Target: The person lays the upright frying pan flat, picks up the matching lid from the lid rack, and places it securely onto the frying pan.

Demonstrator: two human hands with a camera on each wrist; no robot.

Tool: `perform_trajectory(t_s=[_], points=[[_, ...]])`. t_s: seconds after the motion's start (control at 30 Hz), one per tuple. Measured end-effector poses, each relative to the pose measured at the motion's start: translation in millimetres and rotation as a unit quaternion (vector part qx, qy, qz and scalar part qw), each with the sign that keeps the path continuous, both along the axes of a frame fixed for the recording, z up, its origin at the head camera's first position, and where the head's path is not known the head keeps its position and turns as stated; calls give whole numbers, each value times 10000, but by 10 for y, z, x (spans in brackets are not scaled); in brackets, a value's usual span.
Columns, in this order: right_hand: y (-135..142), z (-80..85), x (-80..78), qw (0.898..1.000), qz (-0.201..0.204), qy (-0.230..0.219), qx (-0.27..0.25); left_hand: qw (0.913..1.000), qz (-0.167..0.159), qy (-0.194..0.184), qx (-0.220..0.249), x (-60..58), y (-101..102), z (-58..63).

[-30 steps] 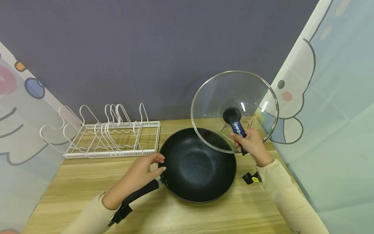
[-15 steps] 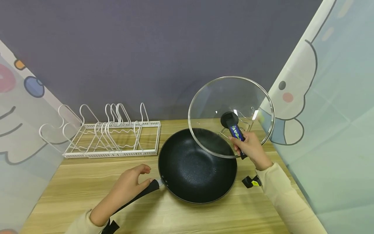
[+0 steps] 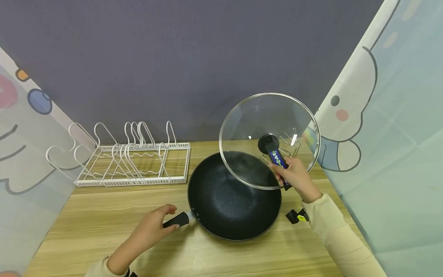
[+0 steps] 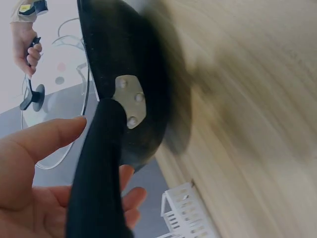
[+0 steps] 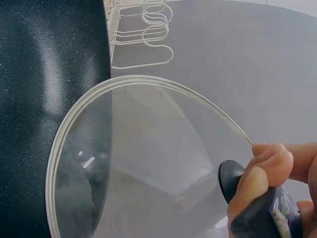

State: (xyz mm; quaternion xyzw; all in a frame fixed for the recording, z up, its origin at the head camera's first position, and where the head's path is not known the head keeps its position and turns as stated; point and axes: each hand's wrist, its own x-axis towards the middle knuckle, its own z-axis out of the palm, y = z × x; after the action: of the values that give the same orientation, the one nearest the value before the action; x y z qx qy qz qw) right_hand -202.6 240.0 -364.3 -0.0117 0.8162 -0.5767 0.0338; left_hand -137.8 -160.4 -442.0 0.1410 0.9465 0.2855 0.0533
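Note:
A black wok [image 3: 235,207] stands on the wooden table with its handle [image 3: 178,220] pointing to the near left. My left hand [image 3: 147,231] is around that handle with thumb and fingers spread. In the left wrist view, a gap shows between the thumb and the handle [image 4: 99,168], and fingertips reach past its far side. My right hand [image 3: 297,176] grips the black handle [image 3: 275,156] of a clear glass lid [image 3: 242,127] with a metal rim. The lid is tilted, held up over the wok's back right side.
A white wire rack [image 3: 138,181] with upright loops stands at the back left. A small metal wire stand [image 3: 294,148] shows through the lid at the back right. A grey wall [image 3: 207,69] is behind, with printed curtains [image 3: 398,154] at both sides.
My left hand has moved from beside the wok's left rim down and back to its handle. The lid, in my right hand, has lowered slightly and shifted a little left.

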Motion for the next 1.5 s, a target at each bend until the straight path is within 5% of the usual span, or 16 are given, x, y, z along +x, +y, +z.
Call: perform_trajectory(t_s=[0.43,1.5], points=[[-28,0,5,9993,46,-106,360,9959,-568,-399,580,-67,-27,-161],[-77,-111,20,9960,252,-134,843,9924,-581,-505,959,-69,-31,-249]])
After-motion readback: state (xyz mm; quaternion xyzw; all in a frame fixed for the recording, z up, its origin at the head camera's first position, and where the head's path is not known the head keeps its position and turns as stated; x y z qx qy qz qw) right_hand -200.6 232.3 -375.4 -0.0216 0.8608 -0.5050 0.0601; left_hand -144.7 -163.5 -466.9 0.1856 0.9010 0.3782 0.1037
